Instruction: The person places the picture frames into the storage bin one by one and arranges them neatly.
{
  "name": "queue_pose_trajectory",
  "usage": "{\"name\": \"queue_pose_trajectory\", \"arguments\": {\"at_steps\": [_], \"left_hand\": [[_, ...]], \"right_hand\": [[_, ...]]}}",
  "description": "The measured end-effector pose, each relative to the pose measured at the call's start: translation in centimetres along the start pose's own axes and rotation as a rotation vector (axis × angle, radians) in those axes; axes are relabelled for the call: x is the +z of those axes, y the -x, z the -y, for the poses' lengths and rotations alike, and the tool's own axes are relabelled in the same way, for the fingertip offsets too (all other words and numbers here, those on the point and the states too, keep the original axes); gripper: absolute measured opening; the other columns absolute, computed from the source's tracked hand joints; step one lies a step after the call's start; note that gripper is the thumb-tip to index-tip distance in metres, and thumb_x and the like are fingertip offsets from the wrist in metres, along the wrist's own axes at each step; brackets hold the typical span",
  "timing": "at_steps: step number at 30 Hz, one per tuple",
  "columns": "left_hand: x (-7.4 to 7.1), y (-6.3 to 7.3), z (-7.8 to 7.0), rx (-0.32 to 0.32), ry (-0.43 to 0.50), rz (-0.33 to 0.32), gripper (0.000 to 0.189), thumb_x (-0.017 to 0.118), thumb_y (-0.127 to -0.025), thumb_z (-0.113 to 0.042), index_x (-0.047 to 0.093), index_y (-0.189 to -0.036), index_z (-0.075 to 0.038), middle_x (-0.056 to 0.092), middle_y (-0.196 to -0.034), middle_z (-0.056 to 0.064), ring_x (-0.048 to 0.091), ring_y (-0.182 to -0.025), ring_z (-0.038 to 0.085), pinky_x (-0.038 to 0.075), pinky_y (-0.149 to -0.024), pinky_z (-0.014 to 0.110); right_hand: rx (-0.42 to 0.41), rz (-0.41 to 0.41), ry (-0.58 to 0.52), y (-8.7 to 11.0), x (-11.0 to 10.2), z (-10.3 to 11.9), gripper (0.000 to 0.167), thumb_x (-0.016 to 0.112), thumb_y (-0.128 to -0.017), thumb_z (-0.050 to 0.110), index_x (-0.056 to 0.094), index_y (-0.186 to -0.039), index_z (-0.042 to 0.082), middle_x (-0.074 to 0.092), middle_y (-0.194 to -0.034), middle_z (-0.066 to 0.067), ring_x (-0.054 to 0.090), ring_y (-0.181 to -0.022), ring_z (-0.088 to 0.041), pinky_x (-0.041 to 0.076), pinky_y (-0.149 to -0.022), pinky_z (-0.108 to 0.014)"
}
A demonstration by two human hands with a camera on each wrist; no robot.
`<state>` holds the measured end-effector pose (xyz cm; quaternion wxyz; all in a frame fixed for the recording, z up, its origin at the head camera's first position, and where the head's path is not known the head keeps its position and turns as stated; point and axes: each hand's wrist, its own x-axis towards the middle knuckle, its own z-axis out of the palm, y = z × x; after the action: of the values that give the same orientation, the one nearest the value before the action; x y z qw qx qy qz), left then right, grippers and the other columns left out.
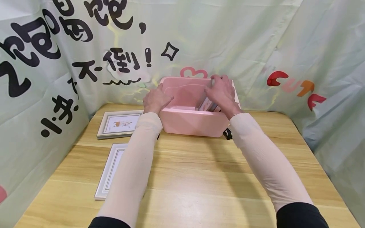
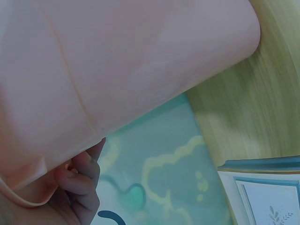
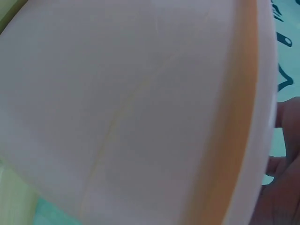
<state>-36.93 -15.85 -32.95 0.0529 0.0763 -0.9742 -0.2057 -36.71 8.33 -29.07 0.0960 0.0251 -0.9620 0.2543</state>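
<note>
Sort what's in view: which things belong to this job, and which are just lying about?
Likely in the job:
bin, gripped by the left hand
its contents, near the right hand

Probably just lying about:
far frame and near frame, neither held

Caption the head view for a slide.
Left hand gripping one end of a pink plastic bin, right hand over the other, picture frames lying left on the wood-grain table.
</note>
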Motion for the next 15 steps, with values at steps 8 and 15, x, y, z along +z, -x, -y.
{"name": "queue_pose_trajectory", "arguments": {"at_steps": [8, 15], "left_hand": [[0.2, 0.0, 0.0, 0.011, 0.000, -0.012, 0.081, 0.057, -0.084, -0.054, 0.027, -0.153, -0.023, 0.063, -0.117, 0.020, 0.062, -0.103, 0.038, 0.049, -0.085, 0.052], [0.1, 0.1, 0.0, 0.010, -0.002, -0.008, 0.081, 0.056, -0.085, -0.055, 0.027, -0.154, -0.023, 0.063, -0.119, 0.020, 0.061, -0.108, 0.037, 0.048, -0.087, 0.052]], "right_hand": [[-0.071, 0.008, 0.006, 1.9, -1.2, -1.2, 0.072, 0.054, -0.088, 0.054, 0.033, -0.150, 0.024, 0.040, -0.147, -0.012, 0.035, -0.134, -0.032, 0.032, -0.105, -0.054], [-0.164, -0.027, 0.014, 3.8, -1.0, -3.3, 0.086, 0.058, -0.081, 0.065, 0.030, -0.152, 0.025, 0.038, -0.150, -0.011, 0.033, -0.137, -0.033, 0.028, -0.108, -0.057]]}}
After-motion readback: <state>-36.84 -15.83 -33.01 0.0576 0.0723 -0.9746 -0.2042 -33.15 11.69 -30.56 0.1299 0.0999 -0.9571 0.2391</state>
